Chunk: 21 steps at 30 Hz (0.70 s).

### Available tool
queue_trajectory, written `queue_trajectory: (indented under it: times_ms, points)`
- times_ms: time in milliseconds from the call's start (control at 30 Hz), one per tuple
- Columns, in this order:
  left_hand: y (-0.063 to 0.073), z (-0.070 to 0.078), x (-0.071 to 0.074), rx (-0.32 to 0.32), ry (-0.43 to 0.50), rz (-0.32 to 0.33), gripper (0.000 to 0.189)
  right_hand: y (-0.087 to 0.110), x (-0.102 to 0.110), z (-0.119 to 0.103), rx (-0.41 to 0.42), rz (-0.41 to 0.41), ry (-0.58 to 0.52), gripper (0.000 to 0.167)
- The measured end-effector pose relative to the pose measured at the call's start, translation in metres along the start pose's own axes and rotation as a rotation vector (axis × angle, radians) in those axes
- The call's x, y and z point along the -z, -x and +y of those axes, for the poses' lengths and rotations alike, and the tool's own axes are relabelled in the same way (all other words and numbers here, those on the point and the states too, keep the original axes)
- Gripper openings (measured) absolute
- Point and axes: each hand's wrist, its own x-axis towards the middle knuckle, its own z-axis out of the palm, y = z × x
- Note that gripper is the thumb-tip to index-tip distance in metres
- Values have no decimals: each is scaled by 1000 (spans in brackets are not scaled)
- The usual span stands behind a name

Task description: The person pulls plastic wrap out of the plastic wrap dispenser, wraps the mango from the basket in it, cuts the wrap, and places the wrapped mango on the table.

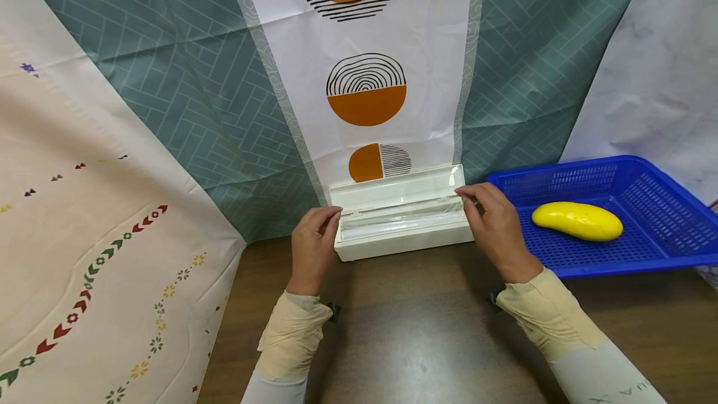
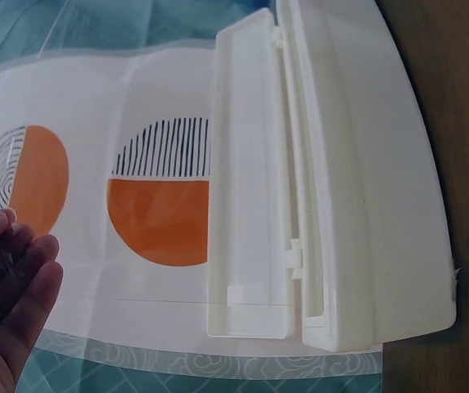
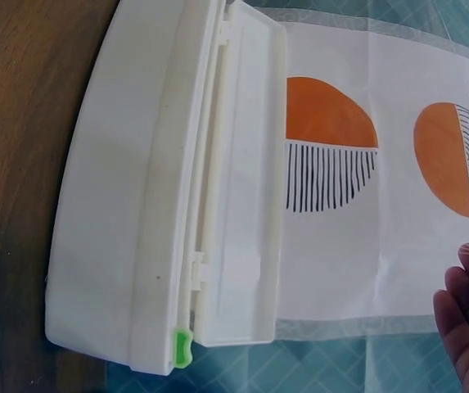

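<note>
A long white cling film dispenser (image 1: 409, 247) stands against the backdrop with its lid (image 1: 387, 190) raised. Inside it, glossy clear cling film (image 1: 401, 224) shows over the roll. My left hand (image 1: 314, 245) is at the dispenser's left end, thumb and fingertips pinching clear film. At the right end, my right hand (image 1: 496, 226) pinches the film in the same way. Both wrist views show the hands raised beyond the open lid, where the thin film is barely visible. A green slider (image 3: 182, 348) sits at one end of the dispenser in the right wrist view.
To the right is a blue plastic basket (image 1: 561, 168) holding a smooth, elongated yellow object (image 1: 578, 221). A patterned cloth (image 1: 432, 80) hangs directly behind the dispenser, and a cream printed cloth (image 1: 112, 204) lines the left side. Brown wooden tabletop (image 1: 409, 329) lies in front.
</note>
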Motion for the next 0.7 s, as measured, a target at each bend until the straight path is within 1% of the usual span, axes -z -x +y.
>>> queue_trajectory:
  times_ms: [100,233,500,700]
  points:
    - [0,2,2,3,-1,-2,19,-1,2,-1,-10,-8,3,17]
    - [-1,5,4,-12,-7,10,18,-2,4,-3,-18,-12,4,17]
    - [-2,9,7,-35,-15,29,18,-4,8,-10,-5,12,-12,19]
    - [-1,12,11,-44,-17,35,17,-5,11,-14,-1,8,-19,19]
